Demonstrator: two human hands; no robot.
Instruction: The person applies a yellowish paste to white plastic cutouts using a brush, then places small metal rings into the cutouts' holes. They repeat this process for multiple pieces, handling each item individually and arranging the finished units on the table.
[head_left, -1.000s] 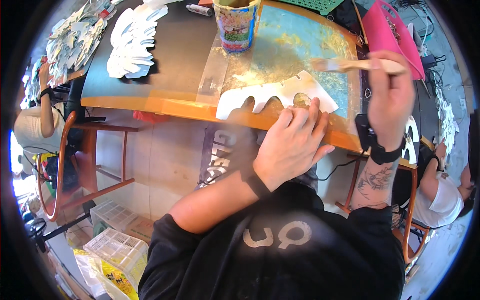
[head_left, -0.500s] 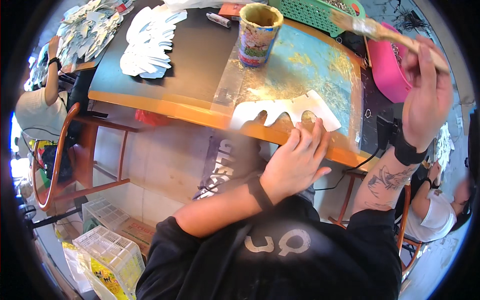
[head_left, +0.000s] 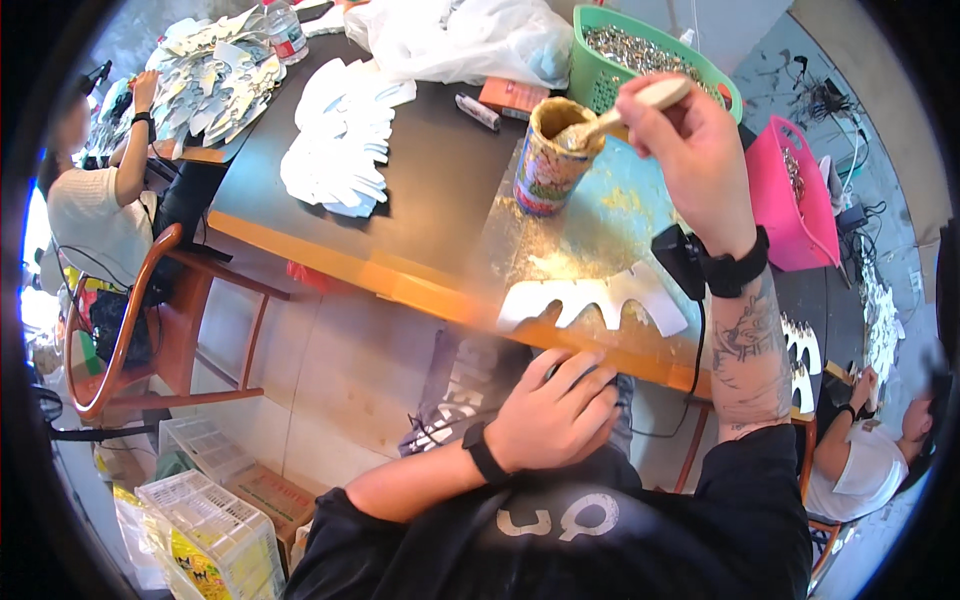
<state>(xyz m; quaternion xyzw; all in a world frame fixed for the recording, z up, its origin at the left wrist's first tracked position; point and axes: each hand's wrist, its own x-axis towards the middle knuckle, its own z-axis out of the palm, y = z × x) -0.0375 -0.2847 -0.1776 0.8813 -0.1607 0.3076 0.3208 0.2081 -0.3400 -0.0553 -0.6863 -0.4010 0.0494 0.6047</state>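
Brush [head_left: 611,121] inside can [head_left: 547,182], right hand [head_left: 695,155] gripping it, left hand [head_left: 553,415] curled, hold unclear

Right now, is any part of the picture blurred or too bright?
In the head view, the far left rim is partly washed out white; a hazy patch softens the table edge beside the white cutout; the brush looks fairly sharp.

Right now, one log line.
right hand: holds brush in can mouth | left hand: off white sheet, grip unclear | sheet: on table, untouched
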